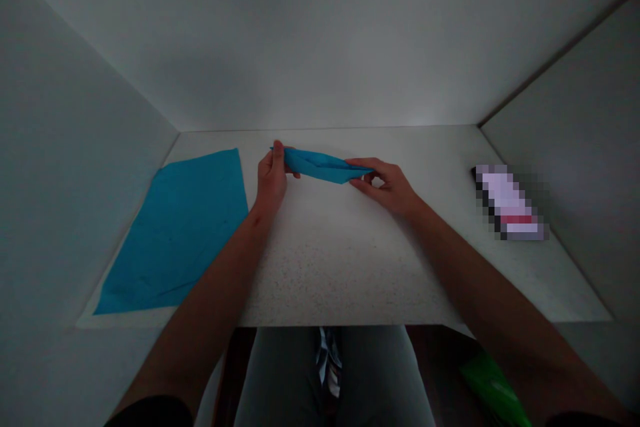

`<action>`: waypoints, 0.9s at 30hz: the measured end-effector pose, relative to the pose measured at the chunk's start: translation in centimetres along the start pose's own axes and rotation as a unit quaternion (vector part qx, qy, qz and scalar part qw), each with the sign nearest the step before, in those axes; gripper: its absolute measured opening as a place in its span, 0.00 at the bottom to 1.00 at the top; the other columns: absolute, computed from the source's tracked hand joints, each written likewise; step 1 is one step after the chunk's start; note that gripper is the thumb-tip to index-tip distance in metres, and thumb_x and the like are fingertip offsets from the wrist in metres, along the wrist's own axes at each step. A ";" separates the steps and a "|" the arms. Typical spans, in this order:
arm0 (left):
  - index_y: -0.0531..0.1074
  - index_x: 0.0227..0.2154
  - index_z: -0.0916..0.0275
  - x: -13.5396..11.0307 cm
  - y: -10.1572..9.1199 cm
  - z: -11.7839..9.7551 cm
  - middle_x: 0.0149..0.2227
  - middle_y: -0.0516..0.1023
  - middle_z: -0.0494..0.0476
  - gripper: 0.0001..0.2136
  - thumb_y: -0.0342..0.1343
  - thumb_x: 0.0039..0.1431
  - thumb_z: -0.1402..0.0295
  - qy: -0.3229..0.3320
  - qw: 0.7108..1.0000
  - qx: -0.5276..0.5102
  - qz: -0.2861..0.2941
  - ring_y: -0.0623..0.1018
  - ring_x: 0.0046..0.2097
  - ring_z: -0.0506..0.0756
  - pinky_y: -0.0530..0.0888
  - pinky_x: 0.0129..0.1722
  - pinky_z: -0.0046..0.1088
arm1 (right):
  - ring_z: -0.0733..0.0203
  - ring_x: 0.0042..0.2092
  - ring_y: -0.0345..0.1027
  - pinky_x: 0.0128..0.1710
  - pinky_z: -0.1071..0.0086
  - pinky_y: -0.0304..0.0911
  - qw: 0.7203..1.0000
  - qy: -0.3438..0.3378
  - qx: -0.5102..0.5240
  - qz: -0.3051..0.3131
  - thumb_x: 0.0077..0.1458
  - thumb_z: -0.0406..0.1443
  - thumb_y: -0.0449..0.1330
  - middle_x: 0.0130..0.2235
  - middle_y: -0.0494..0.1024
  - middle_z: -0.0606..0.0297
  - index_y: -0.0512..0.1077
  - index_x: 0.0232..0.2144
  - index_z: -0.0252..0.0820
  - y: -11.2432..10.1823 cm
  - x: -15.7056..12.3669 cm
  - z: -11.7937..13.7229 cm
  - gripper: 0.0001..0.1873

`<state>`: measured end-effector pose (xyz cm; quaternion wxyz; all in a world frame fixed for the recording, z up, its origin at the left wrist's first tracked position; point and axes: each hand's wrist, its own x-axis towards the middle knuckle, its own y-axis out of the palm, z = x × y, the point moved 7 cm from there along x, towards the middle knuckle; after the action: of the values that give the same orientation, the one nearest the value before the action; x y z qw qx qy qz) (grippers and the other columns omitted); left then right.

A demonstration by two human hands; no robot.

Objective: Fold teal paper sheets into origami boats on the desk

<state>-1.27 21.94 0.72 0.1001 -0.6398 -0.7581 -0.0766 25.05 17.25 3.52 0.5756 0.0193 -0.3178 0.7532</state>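
Observation:
A folded blue paper boat [320, 165], long and narrow with pointed ends, is held between my two hands near the back of the table. My left hand [273, 170] grips its left end, thumb on the near side and fingers partly hidden behind it. At the other tip, my right hand [385, 183] pinches the paper between thumb and fingers. The boat tilts slightly down toward the right. Left of my left hand lies a flat blue sheet of paper [185, 227] with light creases.
The speckled white table [330, 267] is bounded by walls at the back and both sides. A pixelated phone-like object [513, 203] lies at the right. Below the front edge are my legs [280, 373] and a green object [493, 383] at the lower right.

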 end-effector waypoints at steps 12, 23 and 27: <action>0.78 0.41 0.57 0.2 -0.5 0.3 0.43 0.83 0.59 0.32 0.43 0.69 0.33 -0.015 1.000 -0.007 -0.009 0.81 0.31 0.52 0.79 0.32 0.30 | 0.62 0.31 0.73 0.37 0.67 0.69 0.991 -0.058 -0.100 0.068 0.70 0.43 0.60 0.37 0.85 0.63 0.83 0.48 0.49 0.4 0.0 0.4 0.12; 0.76 0.42 0.61 -0.7 -0.3 -0.7 0.46 0.80 0.60 0.27 0.46 0.72 0.40 0.029 0.997 0.071 -0.008 0.75 0.30 0.48 0.77 0.32 0.27 | 0.59 0.29 0.77 0.36 0.65 0.71 0.944 0.122 -0.241 -0.191 0.75 0.50 0.51 0.42 0.88 0.60 0.75 0.52 0.44 -6.1 -5.0 -0.6 0.20; 0.76 0.41 0.61 -1.0 0.3 -1.0 0.43 0.80 0.59 0.26 0.46 0.73 0.43 0.049 0.994 0.088 0.035 0.75 0.30 0.49 0.75 0.32 0.28 | 0.52 0.36 0.81 0.42 0.60 0.73 0.901 0.181 -0.305 -0.250 0.76 0.47 0.49 0.46 0.87 0.57 0.73 0.56 0.44 -8.4 -6.8 -2.5 0.20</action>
<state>-0.75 20.83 1.49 0.1956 -0.6502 -0.7332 -0.0373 35.55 13.83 2.67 0.7702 -0.2149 -0.4076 0.4410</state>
